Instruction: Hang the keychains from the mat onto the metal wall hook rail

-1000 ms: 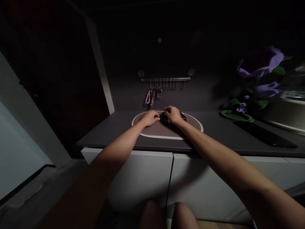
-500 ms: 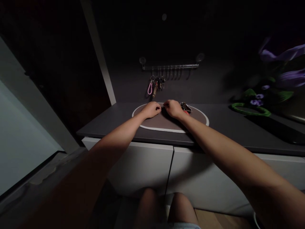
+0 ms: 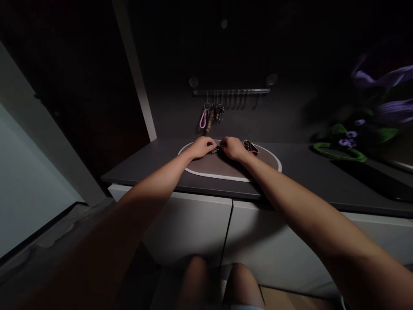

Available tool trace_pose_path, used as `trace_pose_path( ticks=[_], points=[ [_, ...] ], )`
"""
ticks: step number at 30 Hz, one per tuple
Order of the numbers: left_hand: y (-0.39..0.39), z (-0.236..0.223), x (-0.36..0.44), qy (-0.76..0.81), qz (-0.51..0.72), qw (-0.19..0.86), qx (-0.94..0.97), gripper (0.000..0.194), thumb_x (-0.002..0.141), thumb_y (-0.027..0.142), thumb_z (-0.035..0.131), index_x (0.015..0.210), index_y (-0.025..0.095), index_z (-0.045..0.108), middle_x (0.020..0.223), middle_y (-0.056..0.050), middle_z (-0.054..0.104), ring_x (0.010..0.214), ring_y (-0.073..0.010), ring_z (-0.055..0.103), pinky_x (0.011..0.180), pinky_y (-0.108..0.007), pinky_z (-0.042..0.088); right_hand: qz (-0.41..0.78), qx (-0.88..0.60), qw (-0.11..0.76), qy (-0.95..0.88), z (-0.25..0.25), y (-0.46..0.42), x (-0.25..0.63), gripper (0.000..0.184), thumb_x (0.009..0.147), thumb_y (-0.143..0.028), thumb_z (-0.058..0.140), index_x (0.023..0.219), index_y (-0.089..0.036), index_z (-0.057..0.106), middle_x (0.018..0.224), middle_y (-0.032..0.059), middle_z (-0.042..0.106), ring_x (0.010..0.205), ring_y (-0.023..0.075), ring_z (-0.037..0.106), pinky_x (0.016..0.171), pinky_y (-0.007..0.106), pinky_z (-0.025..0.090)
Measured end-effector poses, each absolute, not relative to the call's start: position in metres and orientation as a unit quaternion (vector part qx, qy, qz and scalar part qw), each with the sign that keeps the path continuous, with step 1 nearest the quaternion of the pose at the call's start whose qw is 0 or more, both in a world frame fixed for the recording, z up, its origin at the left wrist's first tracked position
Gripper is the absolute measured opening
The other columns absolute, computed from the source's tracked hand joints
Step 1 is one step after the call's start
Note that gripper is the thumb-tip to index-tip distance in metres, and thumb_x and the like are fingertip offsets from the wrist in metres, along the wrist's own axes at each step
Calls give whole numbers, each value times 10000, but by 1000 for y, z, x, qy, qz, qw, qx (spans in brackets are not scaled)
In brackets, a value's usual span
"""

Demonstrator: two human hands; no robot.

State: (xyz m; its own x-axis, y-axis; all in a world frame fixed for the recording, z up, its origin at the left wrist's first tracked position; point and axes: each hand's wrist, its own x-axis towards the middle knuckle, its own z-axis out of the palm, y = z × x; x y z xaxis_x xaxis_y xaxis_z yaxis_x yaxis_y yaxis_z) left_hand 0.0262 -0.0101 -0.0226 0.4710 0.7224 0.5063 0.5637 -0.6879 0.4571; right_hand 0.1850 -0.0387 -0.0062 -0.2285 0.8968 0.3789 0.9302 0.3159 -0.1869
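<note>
My left hand [image 3: 201, 147] is low over the brown oval mat [image 3: 219, 168], its thumb and fingers closed on small shiny metal pieces that look like keys [image 3: 214, 150]. Close by on the right, my right hand [image 3: 232, 148] has its fingertips pinched together beside those keys. Whatever lies between the right fingertips is too dark and small to make out. Behind the right wrist, a pile of metal items with a red part [image 3: 251, 147] rests on the mat, partly hidden by the hand.
A clear hook rail [image 3: 231, 91] is fixed to the dark wall, with a pink loop keyring [image 3: 203, 119], a brown tag [image 3: 210, 121] and several keys [image 3: 219, 112] hanging at its left. A green ring [image 3: 338, 153] and purple flowers [image 3: 347, 139] stand right on the dark counter [image 3: 300, 172].
Shiny metal now shows under my left fingertips, where it was hidden before. My left hand has shifted slightly left; my right hand stays nearly in place. The view has tilted a little.
</note>
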Motion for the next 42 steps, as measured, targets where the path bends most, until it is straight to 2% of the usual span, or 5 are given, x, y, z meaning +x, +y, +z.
trace_pose_path(
  ticks=[10, 16, 21, 26, 42],
  points=[
    [-13, -16, 29, 356, 473, 275, 758, 127, 737, 217, 561, 776, 107, 610, 766, -39, 642, 712, -104, 557, 735, -249, 419, -22, -588, 236, -773, -1, -41, 184, 285, 783, -157, 472, 1013, -113, 635, 1046, 136, 645, 980, 207, 586, 826, 247, 399],
    [-12, -16, 31, 349, 506, 373, 695, 143, 734, 233, 569, 799, 108, 586, 709, -18, 626, 649, -85, 550, 697, -236, 419, 45, -558, 360, -746, -4, -36, 184, 262, 747, -183, 524, 986, -134, 620, 958, 81, 660, 878, 146, 587, 810, 241, 411],
    [-13, -13, 32, 358, 522, 383, 673, 160, 737, 250, 569, 823, 115, 579, 740, -20, 633, 656, -83, 550, 650, -218, 414, 184, -482, 481, -709, -8, -29, 183, 211, 705, -223, 554, 889, -127, 593, 827, 37, 642, 719, 105, 559, 722, 239, 435],
    [-13, -13, 32, 349, 531, 395, 663, 206, 717, 294, 602, 831, 123, 584, 793, -30, 644, 708, -96, 566, 633, -217, 412, 281, -425, 530, -678, -5, -34, 180, 170, 653, -228, 586, 792, -132, 565, 735, 10, 602, 636, 85, 522, 669, 227, 428],
    [-14, -16, 36, 310, 532, 411, 672, 247, 706, 322, 610, 847, 122, 573, 768, -22, 622, 658, -81, 539, 593, -200, 394, 316, -391, 565, -654, -6, -36, 184, 233, 626, -340, 618, 714, -137, 545, 633, -33, 518, 586, 70, 444, 614, 217, 367]
  ],
)
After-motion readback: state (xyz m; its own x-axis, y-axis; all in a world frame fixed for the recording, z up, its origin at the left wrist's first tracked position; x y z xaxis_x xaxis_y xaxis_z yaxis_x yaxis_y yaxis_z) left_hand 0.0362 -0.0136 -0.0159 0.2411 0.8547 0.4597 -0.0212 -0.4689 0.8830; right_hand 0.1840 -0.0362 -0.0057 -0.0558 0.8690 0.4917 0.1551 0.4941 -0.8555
